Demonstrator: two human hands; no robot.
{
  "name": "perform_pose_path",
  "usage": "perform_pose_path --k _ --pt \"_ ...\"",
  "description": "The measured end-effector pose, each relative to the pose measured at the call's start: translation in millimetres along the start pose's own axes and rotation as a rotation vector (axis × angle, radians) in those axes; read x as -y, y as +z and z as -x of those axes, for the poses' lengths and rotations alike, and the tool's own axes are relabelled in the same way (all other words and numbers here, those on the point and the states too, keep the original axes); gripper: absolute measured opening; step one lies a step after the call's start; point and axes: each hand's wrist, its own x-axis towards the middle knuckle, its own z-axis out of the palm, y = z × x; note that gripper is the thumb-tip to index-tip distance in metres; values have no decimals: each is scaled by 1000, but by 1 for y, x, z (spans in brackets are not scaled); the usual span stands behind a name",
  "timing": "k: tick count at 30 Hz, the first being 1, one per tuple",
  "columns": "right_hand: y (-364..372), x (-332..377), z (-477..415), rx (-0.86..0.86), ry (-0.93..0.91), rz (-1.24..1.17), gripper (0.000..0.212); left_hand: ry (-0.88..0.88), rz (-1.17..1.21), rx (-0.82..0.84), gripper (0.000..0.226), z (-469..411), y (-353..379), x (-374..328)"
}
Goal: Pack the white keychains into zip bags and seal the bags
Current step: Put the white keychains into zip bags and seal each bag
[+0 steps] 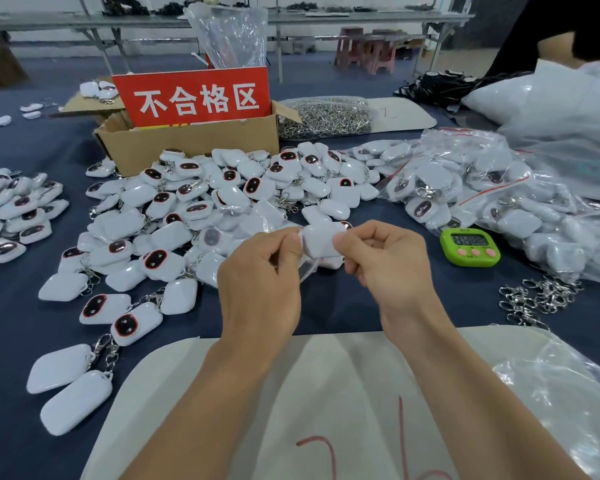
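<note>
At the near edge of the tabletop (458, 303) lies a white sheet (326, 393) with red scrawl, and just above it both hands meet. The left hand (267, 268) and the right hand (385, 261) are each curled, pinching between thumb and forefinger one white keychain (321, 239) that sits inside a small clear zip bag (307, 271), held up off the cloth near the middle of the tabletop. The keychain looks like a light, hard, glossy plastic shell, likely slick under the fingertips, so a pinch across its flat faces should hold better than one on the rounded edges. The bag is thin, limp film that gives no support of its own. It is best taken by the stiffer zip strip at its mouth, which I cannot make out clearly here. The metal clasp could snag the film. Beyond the hands a heap of loose keychains (194, 209) spreads toward the left edge. A green timer (470, 245) stands to the right, with filled bags (465, 188) behind it. Farther back stands a cardboard box (187, 143) bearing a red sign (194, 98).
</note>
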Motion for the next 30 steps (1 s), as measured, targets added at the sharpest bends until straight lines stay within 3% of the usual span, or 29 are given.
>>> perform_pose_path --k 4,7,9,12,15,18,24,28,30 --pt "-10 -1 -6 -120 73 -8 30 -32 -372 112 18 -4 -10 3" --pt "-11 -1 -6 -95 69 0 27 -87 -460 235 14 -2 -11 1" --pt "-7 -3 -4 -18 50 36 21 -130 -426 206 13 -2 -9 0" --pt "0 -5 0 56 38 124 10 -70 -367 151 31 -1 -6 0" --pt "3 -7 2 -4 45 161 10 -10 -231 161 31 0 -6 -3" --pt "0 -5 1 -55 54 168 5 -68 -94 145 24 1 -6 0" --pt "-2 -4 -2 -136 100 264 11 -258 75 150 27 -4 -2 -1" --pt "-3 0 1 -31 142 3 27 -301 120 139 30 -5 -3 -1" --pt "-1 -2 2 4 148 31 30 -329 178 143 31 -5 -3 0"
